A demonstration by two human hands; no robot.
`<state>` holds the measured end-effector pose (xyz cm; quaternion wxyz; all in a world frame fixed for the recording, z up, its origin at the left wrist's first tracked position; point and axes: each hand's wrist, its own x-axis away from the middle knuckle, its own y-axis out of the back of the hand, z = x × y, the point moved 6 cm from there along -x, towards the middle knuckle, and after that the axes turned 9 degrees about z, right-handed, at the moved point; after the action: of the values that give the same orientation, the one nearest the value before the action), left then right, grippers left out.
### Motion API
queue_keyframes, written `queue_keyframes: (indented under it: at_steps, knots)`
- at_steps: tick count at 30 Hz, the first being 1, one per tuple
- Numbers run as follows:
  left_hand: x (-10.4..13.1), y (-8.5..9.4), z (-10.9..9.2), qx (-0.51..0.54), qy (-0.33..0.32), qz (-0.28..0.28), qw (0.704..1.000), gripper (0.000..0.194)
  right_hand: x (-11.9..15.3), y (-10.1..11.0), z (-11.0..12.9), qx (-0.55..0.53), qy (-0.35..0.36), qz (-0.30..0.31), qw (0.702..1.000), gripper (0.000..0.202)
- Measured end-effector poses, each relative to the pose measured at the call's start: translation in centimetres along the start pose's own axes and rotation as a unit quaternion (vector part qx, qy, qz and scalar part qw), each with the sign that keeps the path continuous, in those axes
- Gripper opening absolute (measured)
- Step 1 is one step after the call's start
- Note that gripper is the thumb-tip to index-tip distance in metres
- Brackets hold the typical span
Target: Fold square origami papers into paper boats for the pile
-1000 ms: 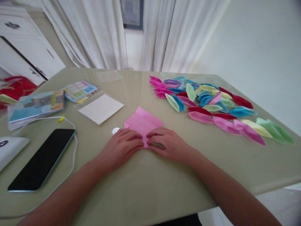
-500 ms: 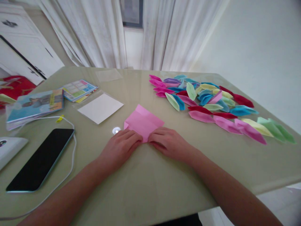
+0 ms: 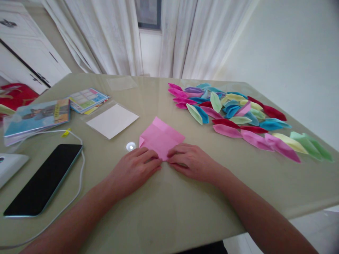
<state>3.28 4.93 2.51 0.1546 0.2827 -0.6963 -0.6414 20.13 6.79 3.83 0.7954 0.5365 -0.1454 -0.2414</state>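
A pink sheet of origami paper (image 3: 162, 137) lies on the table between my hands, with creases across it and its corners folded in. My left hand (image 3: 136, 167) pinches its near left edge, fingers bent together. On the near right edge my right hand (image 3: 189, 160) does the same, thumb under the fingertips. The fingertips of both hands almost meet at the paper's near edge and cover that part of it. Just above my left hand sits a small round shiny disc (image 3: 130, 146).
Folded paper pieces (image 3: 230, 111) in many colours spread over the right back of the table (image 3: 169, 208). To the left are a white sheet in a clear sleeve (image 3: 113, 121), booklets (image 3: 37, 118), a phone (image 3: 45, 180), a white cable (image 3: 82, 169) and a white device (image 3: 12, 165).
My left fingers have shifted slightly along the paper's near edge. The paper and my right hand stay almost in place; the view has moved a little.
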Motion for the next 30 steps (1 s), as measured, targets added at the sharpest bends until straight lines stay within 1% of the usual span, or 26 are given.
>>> queue_keyframes:
  at_steps: [4, 9, 12, 16, 19, 21, 25, 30]
  knots:
    - [0.0, -0.3, 0.0, -0.019, 0.004, 0.019, 1.0, 0.02, 0.0, 0.0, -0.1, -0.006, -0.007, 0.007, 1.0, 0.016]
    - [0.0, -0.2, 0.0, -0.007, 0.016, 0.038, 0.999, 0.02, 0.0, 0.0, -0.1, 0.002, -0.012, 0.01, 1.0, 0.018]
    - [-0.1, 0.0, -0.3, -0.007, 0.022, 0.052, 0.998, 0.021, -0.1, -0.2, 0.3, 0.03, -0.012, 0.017, 0.999, 0.02]
    - [-0.1, 0.3, -0.9, -0.019, 0.017, 0.064, 0.998, 0.024, 0.0, -0.4, 1.1, 0.08, -0.012, 0.044, 0.996, 0.025]
    - [0.1, 0.5, -0.9, -0.021, 0.017, 0.074, 0.997, 0.025, 0.1, -0.3, 1.3, 0.088, -0.022, 0.054, 0.994, 0.024]
    - [0.2, 0.7, -0.7, -0.016, 0.021, 0.066, 0.997, 0.026, 0.2, -0.2, 1.3, 0.076, -0.028, 0.052, 0.995, 0.024]
    - [0.3, 1.0, -0.2, -0.003, 0.028, 0.026, 0.999, 0.033, 0.1, -0.1, 1.1, 0.05, -0.035, 0.039, 0.997, 0.021]
    - [0.1, 0.1, 0.4, 0.007, 0.048, 0.016, 0.999, 0.025, 0.1, 0.4, 0.4, 0.021, -0.014, 0.03, 0.999, 0.014]
